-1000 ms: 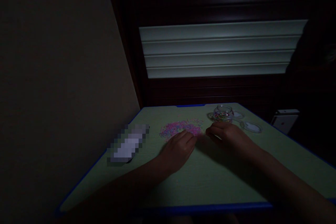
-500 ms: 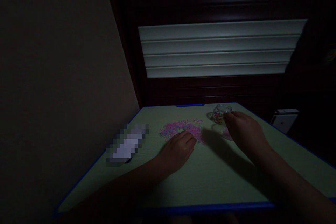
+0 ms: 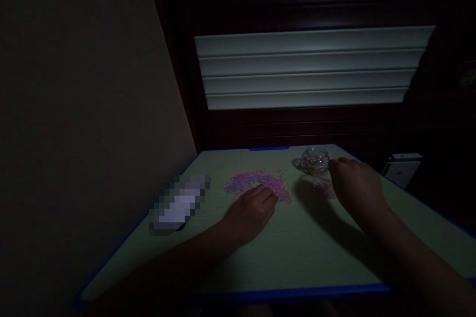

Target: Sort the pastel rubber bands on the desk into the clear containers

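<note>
Small pink, purple and blue bands lie in a loose pile on the green table. My left hand rests at the pile's near edge, its fingers curled together; whatever they hold is hidden. A round clear glass jar with multicoloured pieces inside stands at the back right. Just right of the jar, my right hand hovers with its fingers pinched, their tips too dark to show any item. Beneath it, partly covered, lies a clear item with pink content.
A blurred pale object lies on the table's left side. The table has a blue rim. A wall stands at the left, a dark panel with pale slats behind, and a white box beyond the right edge.
My right hand has shifted to the right, from the jar's front edge to beside it, uncovering more of the jar. My left hand has stayed by the pile.
</note>
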Available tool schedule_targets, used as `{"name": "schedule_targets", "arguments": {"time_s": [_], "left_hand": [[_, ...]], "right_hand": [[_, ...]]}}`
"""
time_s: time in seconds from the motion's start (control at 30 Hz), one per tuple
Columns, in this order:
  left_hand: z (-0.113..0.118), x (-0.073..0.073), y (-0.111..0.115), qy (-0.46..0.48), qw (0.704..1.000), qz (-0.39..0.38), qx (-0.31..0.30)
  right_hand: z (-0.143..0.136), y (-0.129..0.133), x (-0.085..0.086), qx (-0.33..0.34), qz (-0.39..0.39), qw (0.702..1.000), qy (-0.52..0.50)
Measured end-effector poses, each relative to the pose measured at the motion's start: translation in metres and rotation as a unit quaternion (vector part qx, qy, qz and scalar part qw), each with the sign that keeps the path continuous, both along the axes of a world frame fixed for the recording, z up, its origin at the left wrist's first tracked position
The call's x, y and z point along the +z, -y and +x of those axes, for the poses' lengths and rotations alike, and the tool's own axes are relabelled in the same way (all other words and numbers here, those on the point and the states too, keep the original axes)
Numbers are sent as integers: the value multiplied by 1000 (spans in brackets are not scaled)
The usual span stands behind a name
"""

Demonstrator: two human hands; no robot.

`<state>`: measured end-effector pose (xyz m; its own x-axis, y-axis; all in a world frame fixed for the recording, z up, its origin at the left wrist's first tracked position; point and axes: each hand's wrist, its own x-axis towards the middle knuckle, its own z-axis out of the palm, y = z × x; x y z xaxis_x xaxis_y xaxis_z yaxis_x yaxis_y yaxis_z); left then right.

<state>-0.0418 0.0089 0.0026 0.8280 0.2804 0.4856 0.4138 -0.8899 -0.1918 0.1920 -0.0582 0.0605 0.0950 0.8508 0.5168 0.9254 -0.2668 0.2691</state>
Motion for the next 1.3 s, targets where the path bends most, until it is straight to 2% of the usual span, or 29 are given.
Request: {"name": "schedule_targets", "arguments": {"time_s": [0.63, 0.87, 1.1, 1.3], "left_hand": [[0, 1, 1, -2, 1000, -4, 1], [1, 1, 0, -8, 1000, 4, 7], [-3, 5, 1, -4, 999, -21, 26], [-14, 11, -8, 7, 997, -37, 62]], "right_hand": [[-1, -2, -3, 45, 19, 999, 1], [-12, -6, -5, 170, 8, 985, -39], [-21, -12, -15, 326, -102, 936, -82], [-25, -10, -17, 350, -132, 921, -111]]}}
